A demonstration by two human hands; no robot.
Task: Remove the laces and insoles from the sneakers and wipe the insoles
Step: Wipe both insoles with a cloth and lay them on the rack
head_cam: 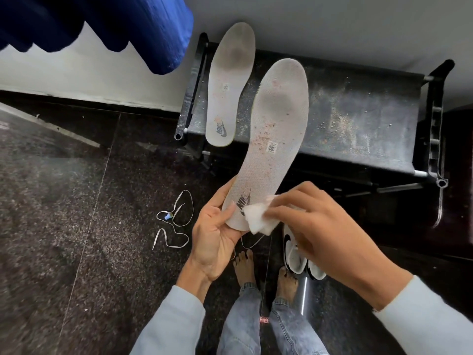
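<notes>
The left hand [217,234] grips the heel end of a long, pale grey fabric-topped insole [276,129] speckled with reddish grit, thumb across the top and fingers curled beneath, so the toe end stands out unsupported over the rack. The right hand [314,226] pinches a small folded white wipe [258,219] against the heel, just beside the printed logo. Held only at one end, the insole could flex or twist away under a firm stroke, and a dragged wipe may smear the grit into the weave rather than lift it; loosened specks would likely fall toward the white sneakers with black trim [302,257] standing on the floor below the right wrist. A second worn grey insole [230,83] lies flat on the dusty black shoe rack [358,119], whose crumb-strewn shelf could dirty whatever is set down on it. A thin white lace [174,221] lies in loose loops on the dark speckled stone floor [76,213], well apart from the sneakers; a second strand trails near the person's bare feet, a possible snag. A white wall rises behind the rack, and dark blue fabric [102,26] hangs at upper left.
</notes>
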